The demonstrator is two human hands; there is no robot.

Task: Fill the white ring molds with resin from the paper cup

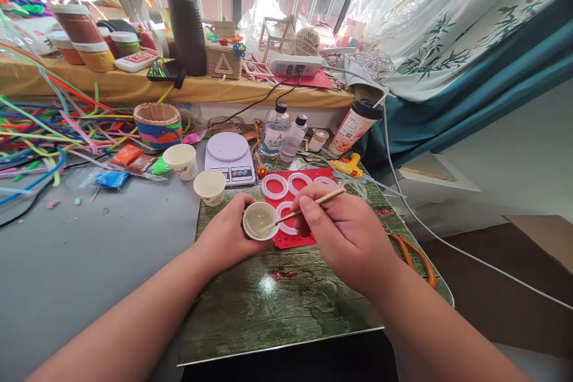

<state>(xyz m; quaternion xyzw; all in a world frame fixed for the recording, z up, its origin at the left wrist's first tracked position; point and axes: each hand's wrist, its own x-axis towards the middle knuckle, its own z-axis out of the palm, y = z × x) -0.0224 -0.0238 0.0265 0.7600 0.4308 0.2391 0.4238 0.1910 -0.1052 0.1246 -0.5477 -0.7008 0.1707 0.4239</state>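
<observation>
My left hand [226, 231] is wrapped round a small paper cup [271, 213] with clear liquid inside, its mouth tilted toward me. My right hand [347, 236] pinches a thin wooden stick [332, 196], whose lower end dips into the liquid. Behind both hands lies a red sheet [286, 243] bearing several whitish ring-shaped moulds [274, 196], some partly hidden by my right hand. Two more paper cups stand left of the held one: a near cup [210, 196] and a farther cup [181, 168].
A digital scale [230, 148], a labelled bottle [274, 134] and a second bottle [293, 140] stand farther back. To the right are a yellow glue gun [348, 165], a lidded drink cup [355, 128] and orange handles [416, 253]. Pipe cleaners [58, 131] cover the left.
</observation>
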